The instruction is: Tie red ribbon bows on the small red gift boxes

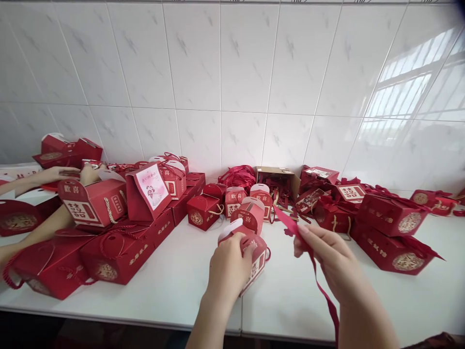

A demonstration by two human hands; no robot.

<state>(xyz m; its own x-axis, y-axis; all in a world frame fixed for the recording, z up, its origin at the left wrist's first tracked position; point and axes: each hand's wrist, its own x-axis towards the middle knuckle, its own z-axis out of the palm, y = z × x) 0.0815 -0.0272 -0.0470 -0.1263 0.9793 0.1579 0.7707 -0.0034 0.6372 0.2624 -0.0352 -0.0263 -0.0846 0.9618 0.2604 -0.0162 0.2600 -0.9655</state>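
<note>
1. Red box point(258, 259) stands near centre on the surface point(174, 286), left hand point(228, 266) closed around it.
2. Right hand point(327, 257) pinches a ribbon point(286, 224) just right of it (strip slanting far-left to near-right).

The small red paperboard gift box point(258, 259) in the left hand point(228, 269) looks matt, with pale print. The long red ribbon point(287, 222) in the right hand point(327, 257) is thin and smooth; cloth or paper, I cannot tell. The white bench point(174, 286) is smooth with a soft sheen; the white wall tiles point(247, 72) are glossy.
</note>
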